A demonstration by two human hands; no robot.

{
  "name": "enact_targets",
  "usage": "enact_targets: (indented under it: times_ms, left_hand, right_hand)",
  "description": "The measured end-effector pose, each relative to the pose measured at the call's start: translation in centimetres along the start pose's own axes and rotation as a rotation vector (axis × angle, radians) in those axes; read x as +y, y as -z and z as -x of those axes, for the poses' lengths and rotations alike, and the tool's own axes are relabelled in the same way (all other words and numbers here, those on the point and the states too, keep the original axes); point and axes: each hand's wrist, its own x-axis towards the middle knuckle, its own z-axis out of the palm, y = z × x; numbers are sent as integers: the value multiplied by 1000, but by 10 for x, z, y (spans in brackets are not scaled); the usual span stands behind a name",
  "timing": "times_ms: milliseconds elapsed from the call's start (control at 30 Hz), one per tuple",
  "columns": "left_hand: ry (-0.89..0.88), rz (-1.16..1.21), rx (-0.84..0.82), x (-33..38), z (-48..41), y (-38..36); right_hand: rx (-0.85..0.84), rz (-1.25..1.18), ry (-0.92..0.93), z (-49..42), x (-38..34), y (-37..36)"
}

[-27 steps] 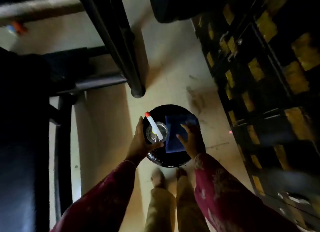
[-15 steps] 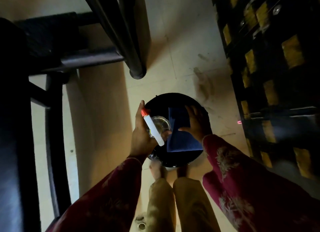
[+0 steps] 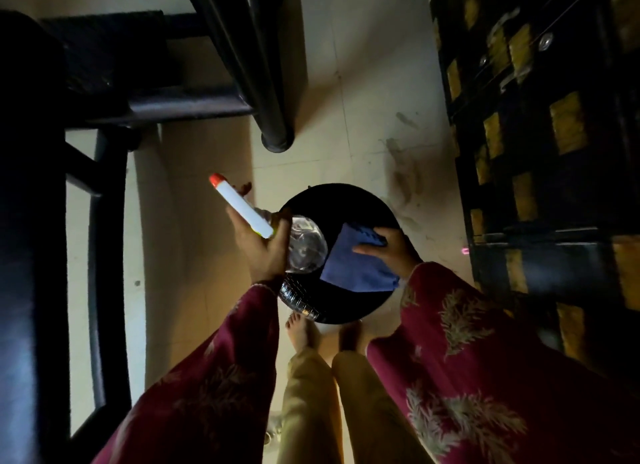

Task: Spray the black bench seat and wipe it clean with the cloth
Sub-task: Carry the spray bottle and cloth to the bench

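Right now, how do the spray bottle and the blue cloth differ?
The spray bottle is clear, rigid plastic with a white, orange-tipped sprayer; the cloth is blue, soft and flat. The left hand holds the bottle tilted; the right hand grips the cloth by an edge. Both are over the round black stool.

A pale tiled floor (image 3: 363, 92) fills the middle, marked with dark smudges (image 3: 403, 172) toward the right. Black metal frame (image 3: 194, 106) bars cross the upper left, one slanted leg (image 3: 263, 92) ending on the tiles. A dark cabinet (image 3: 540, 172) with yellow panels lines the right side. The room is dim, with warm light on the floor.
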Motion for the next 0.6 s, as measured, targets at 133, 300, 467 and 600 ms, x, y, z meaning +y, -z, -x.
enact_targets:
  times_ms: [133, 300, 467, 600]
  left_hand:
    - [-19, 190, 184, 48, 1, 37]
    - [51, 386, 470, 95, -8, 106]
    - [28, 493, 648, 132, -16, 193]
    - [58, 419, 742, 130, -27, 275]
  right_hand:
    - [27, -134, -30, 24, -41, -2]
    - [-51, -208, -74, 37, -114, -37]
    - [-189, -115, 13, 44, -196, -103]
    - [-297, -112, 49, 42, -250, -171]
